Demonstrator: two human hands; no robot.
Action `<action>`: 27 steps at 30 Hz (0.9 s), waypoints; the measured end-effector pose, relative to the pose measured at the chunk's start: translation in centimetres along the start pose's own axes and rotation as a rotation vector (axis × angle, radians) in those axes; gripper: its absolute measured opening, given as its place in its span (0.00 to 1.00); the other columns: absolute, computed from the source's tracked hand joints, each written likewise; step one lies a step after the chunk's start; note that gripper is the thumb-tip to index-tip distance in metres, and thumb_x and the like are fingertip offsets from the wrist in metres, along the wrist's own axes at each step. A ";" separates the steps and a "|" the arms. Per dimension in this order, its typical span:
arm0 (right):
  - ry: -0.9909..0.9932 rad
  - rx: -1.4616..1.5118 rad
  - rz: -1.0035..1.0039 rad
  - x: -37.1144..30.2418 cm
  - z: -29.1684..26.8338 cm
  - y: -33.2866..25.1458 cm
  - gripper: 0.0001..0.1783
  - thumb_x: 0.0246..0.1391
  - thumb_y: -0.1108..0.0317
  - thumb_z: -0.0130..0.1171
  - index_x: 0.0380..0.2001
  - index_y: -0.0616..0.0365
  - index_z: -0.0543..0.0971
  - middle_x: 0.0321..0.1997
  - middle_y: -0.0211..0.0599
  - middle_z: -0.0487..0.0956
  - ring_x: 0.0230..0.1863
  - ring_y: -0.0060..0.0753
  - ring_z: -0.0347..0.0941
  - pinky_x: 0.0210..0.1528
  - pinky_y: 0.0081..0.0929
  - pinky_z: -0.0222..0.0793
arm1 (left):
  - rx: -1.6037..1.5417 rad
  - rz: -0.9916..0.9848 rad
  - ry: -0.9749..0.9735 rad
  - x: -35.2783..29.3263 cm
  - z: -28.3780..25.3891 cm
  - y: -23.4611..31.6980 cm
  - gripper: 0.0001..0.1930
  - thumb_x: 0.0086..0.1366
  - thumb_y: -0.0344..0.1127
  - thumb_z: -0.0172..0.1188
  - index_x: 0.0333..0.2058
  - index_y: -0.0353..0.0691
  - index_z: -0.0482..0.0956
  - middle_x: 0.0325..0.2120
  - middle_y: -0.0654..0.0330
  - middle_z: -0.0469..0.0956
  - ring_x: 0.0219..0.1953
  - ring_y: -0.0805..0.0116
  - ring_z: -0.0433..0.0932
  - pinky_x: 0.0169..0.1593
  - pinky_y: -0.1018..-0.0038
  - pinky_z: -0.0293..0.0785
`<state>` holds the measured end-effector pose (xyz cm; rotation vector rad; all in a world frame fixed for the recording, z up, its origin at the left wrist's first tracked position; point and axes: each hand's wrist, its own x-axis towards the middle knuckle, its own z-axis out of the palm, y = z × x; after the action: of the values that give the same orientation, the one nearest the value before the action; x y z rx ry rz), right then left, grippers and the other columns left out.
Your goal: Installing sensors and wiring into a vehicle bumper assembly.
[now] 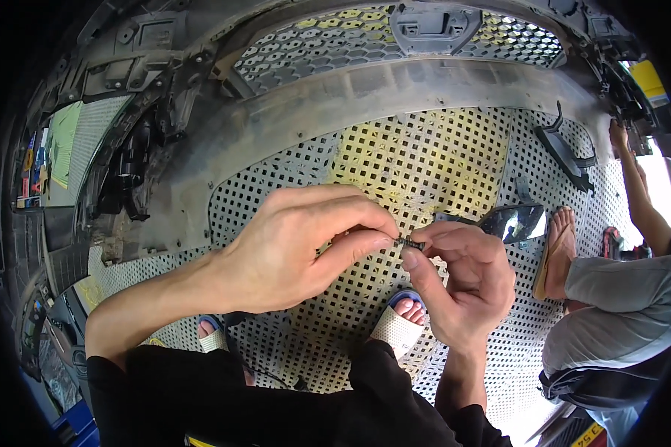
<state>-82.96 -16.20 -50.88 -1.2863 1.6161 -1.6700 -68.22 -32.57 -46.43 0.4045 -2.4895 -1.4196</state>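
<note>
Over the middle of the view, my left hand and my right hand meet fingertip to fingertip. Between them is a short, thin, dark screw-like fastener; its exact kind is too small to tell. My left thumb and forefinger pinch one end, and the right thumb and fingers pinch the other. Beyond my hands curves a large dark car bumper, its inner side toward me, with a honeycomb grille.
Perforated matting covers the floor. To the right lie a curved black bracket and a glossy dark part. A co-worker's leg and arm are at far right, the hand at the bumper. My sandalled foot is below.
</note>
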 end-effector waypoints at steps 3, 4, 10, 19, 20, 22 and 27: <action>0.086 -0.017 -0.017 0.5 0.6 0.3 0.15 0.48 0.84 0.69 0.37 0.67 0.75 0.36 0.47 0.84 0.36 0.32 0.83 0.36 0.24 0.80 | 0.026 -0.057 -0.010 -0.2 -0.3 -0.1 0.06 0.63 0.25 0.66 0.39 0.32 0.82 0.32 0.54 0.83 0.33 0.63 0.83 0.37 0.72 0.79; 0.084 -0.013 -0.014 0.4 0.5 0.5 0.15 0.48 0.84 0.69 0.37 0.67 0.75 0.36 0.47 0.84 0.36 0.32 0.83 0.36 0.24 0.80 | 0.026 -0.062 -0.009 -0.3 -0.5 -0.2 0.06 0.63 0.25 0.66 0.39 0.32 0.82 0.32 0.54 0.83 0.33 0.63 0.83 0.37 0.72 0.79; 0.134 0.107 0.217 0.1 -0.3 0.9 0.13 0.53 0.81 0.69 0.41 0.68 0.76 0.37 0.46 0.84 0.36 0.29 0.83 0.36 0.23 0.81 | -0.042 -0.141 -0.029 -0.8 -0.8 -0.8 0.06 0.64 0.26 0.65 0.39 0.32 0.82 0.34 0.56 0.83 0.34 0.64 0.83 0.39 0.72 0.78; 0.161 0.170 0.309 0.6 -0.5 3.8 0.09 0.59 0.77 0.64 0.41 0.69 0.77 0.36 0.45 0.84 0.32 0.27 0.82 0.35 0.21 0.80 | -0.149 -0.548 -0.221 -0.7 -2.4 -4.6 0.28 0.75 0.32 0.48 0.72 0.40 0.55 0.60 0.49 0.74 0.52 0.63 0.80 0.54 0.70 0.77; 0.169 0.119 0.299 1.0 -0.7 3.9 0.09 0.60 0.76 0.64 0.41 0.68 0.77 0.35 0.43 0.84 0.32 0.26 0.82 0.34 0.20 0.79 | -0.133 -0.540 -0.209 -1.1 -3.5 -5.2 0.27 0.76 0.32 0.48 0.71 0.39 0.57 0.59 0.50 0.75 0.53 0.67 0.78 0.56 0.71 0.76; 0.213 0.052 0.323 2.0 -0.9 4.3 0.09 0.62 0.74 0.63 0.42 0.67 0.77 0.32 0.41 0.84 0.31 0.24 0.80 0.33 0.19 0.77 | -0.095 -0.525 -0.150 -2.2 -5.4 -5.9 0.22 0.74 0.32 0.53 0.65 0.36 0.68 0.49 0.52 0.80 0.50 0.69 0.80 0.54 0.72 0.76; 0.107 0.004 0.431 5.6 -0.4 4.7 0.08 0.62 0.74 0.63 0.42 0.67 0.80 0.34 0.39 0.83 0.31 0.23 0.78 0.37 0.20 0.76 | -0.079 -0.636 -0.041 -7.5 -8.9 -9.7 0.17 0.73 0.33 0.56 0.56 0.31 0.75 0.39 0.56 0.82 0.45 0.71 0.81 0.52 0.73 0.77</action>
<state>-87.06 -21.66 -53.67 -0.7819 1.7953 -1.4881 -57.07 -41.72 -50.95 1.2432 -2.4300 -1.7375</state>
